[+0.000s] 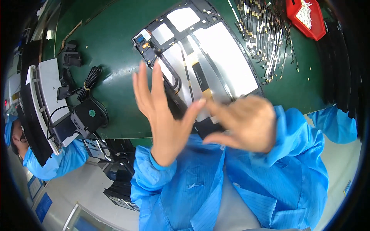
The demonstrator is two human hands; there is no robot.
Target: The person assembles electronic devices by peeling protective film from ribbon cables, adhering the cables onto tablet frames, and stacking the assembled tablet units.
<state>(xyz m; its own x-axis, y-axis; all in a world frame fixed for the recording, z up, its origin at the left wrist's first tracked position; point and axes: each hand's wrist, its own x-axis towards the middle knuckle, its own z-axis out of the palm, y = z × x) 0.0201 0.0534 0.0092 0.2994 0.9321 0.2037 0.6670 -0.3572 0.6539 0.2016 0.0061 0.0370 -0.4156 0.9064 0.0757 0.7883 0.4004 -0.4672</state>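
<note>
An opened flat device [219,57] lies on the green mat [115,46], its black frame holding silver shield plates and a small circuit board at the upper left corner. My left hand [162,111] is raised above the device's near edge, fingers spread, palm facing right, holding nothing. My right hand [243,123] hovers beside it, loosely curled, its thumb tip meeting my left thumb. Whether anything small is pinched between them cannot be made out. Both sleeves are blue.
A bundle of thin flex cables [266,38] lies at the upper right beside a red bin [306,17] of white parts. A black power adapter with coiled cord [88,111] and stacked trays [42,104] sit at left. Another person in blue [50,161] is at far left.
</note>
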